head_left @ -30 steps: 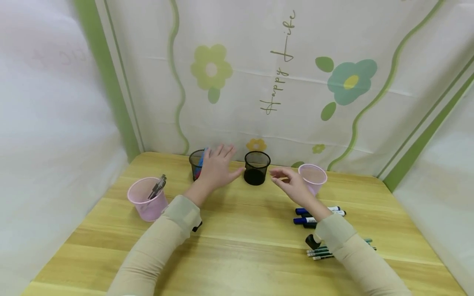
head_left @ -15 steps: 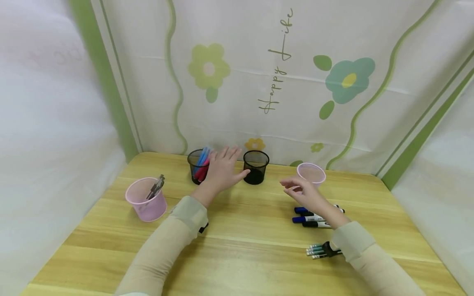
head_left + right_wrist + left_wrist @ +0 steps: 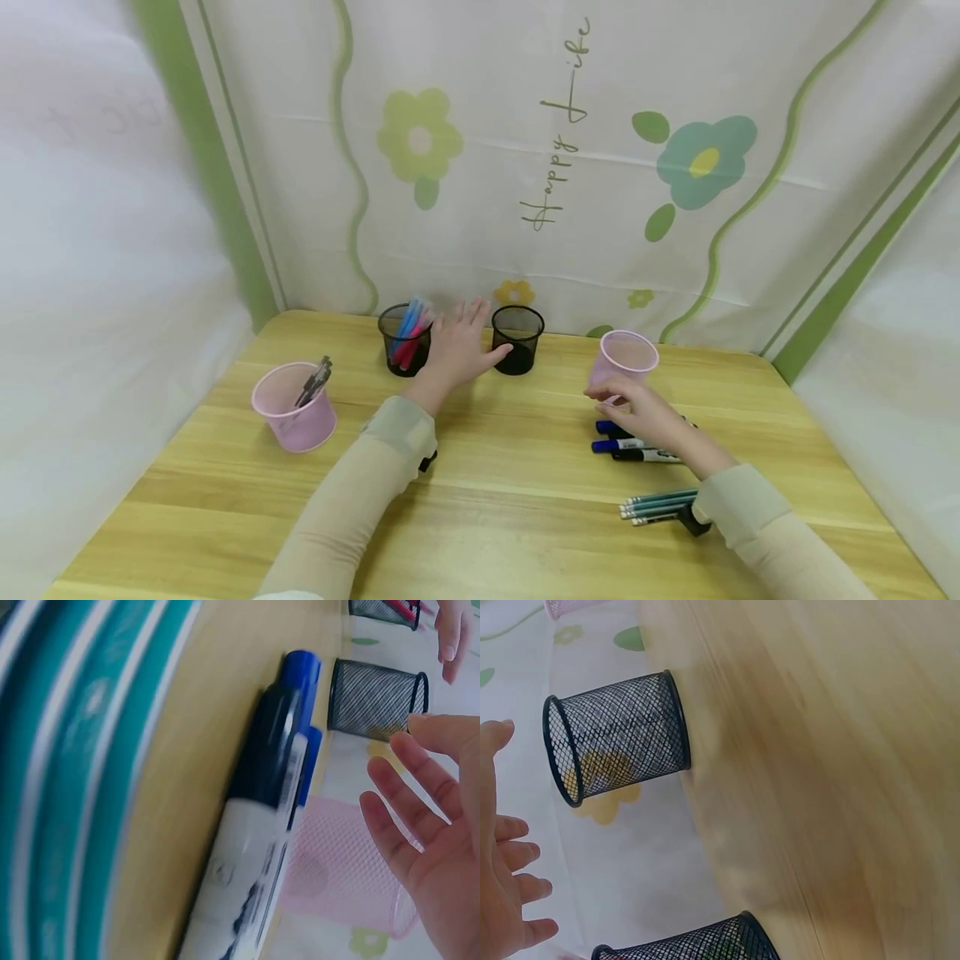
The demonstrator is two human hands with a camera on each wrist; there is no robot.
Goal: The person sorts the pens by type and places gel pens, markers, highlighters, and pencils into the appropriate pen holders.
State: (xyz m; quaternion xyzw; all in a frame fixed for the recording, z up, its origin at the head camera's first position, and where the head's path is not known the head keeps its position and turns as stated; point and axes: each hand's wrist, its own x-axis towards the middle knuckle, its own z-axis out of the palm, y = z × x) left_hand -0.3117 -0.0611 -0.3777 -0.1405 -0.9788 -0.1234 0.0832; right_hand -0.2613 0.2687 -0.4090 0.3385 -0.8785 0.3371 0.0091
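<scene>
My left hand [image 3: 457, 346] hovers open with spread fingers between two black mesh cups at the back of the table. The left mesh cup [image 3: 406, 339] holds blue and red pens; the right mesh cup [image 3: 517, 337] looks empty. The wrist view shows the empty mesh cup [image 3: 619, 746] next to my left fingers [image 3: 514, 889]. My right hand [image 3: 637, 408] hangs open, fingers relaxed, just above the blue-capped markers [image 3: 633, 446], in front of a pink mesh cup [image 3: 625, 360]. The right wrist view shows a marker [image 3: 262, 817] and my empty right hand [image 3: 431, 802].
A second pink cup [image 3: 294, 406] with dark pens stands at the left. Several teal pencils [image 3: 660, 507] lie by my right wrist. The wooden table [image 3: 510, 500] is enclosed by a flowered cloth backdrop [image 3: 570, 158] and white side curtains.
My right hand has drawn back from the empty mesh cup and lowered toward the markers. My left hand shifted slightly right, uncovering the pens in the left mesh cup.
</scene>
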